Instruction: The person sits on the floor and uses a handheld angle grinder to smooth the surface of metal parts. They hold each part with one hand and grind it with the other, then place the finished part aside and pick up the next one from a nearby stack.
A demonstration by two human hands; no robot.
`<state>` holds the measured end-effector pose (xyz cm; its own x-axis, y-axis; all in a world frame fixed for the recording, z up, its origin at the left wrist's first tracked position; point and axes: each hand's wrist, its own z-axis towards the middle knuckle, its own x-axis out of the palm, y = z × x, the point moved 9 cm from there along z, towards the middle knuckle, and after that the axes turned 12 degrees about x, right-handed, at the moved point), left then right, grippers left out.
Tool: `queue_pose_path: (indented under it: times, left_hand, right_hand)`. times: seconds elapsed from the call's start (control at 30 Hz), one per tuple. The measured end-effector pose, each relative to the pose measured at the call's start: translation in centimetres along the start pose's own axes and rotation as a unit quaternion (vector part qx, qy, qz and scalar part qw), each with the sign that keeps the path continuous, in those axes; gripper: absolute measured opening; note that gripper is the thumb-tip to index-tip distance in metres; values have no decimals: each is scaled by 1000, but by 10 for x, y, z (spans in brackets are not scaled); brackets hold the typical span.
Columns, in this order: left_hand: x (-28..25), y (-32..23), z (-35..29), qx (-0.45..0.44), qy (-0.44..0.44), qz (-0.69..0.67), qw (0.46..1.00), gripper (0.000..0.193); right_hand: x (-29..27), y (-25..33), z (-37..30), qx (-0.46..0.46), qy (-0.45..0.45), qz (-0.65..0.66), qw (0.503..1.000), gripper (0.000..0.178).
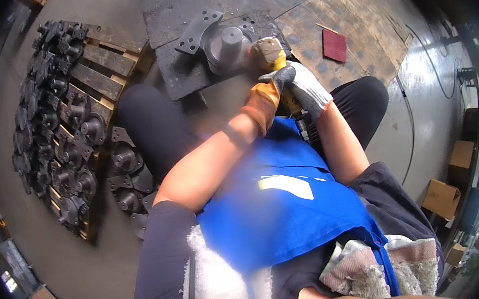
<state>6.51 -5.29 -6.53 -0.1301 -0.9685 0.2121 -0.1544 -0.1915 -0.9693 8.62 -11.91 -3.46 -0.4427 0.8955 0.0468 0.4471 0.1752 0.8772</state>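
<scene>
Here in the head view, the left hand (267,95), in an orange-and-dark glove, has its fingers curled tight around a yellow-and-black handheld power tool (289,101). Alongside it, the right hand (305,86), in a white knitted glove, closes on the same tool, though its fingertips are hidden. And the tool's head sits right at the edge of a grey, round metal flange with an upright cylindrical post (232,38); contact, I can't tell! That flange lies on a dark, scuffed slab (171,25), its curved, drilled plate reaching up and left. Over to the right, a dark red rectangular pad (334,45) rests on worn wooden boards (303,32). Far left, similar dark metal parts (52,116) crowd a slatted wooden pallet (106,57).
</scene>
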Motion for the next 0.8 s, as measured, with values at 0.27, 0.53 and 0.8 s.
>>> queue_pose_path:
  times: [0.27, 0.53, 0.8]
  left_hand:
    - [-1, -1, 22, 218, 115, 306, 919, 57]
    - [9, -41, 5, 231, 99, 87, 964, 52]
    - [-26, 43, 30, 42, 87, 133, 986, 53]
  right_hand:
    - [-15, 17, 4, -60, -64, -121, 989, 35]
    - [-18, 11, 16, -52, -89, -217, 971, 35]
    - [-28, 18, 7, -107, -59, -107, 987, 30]
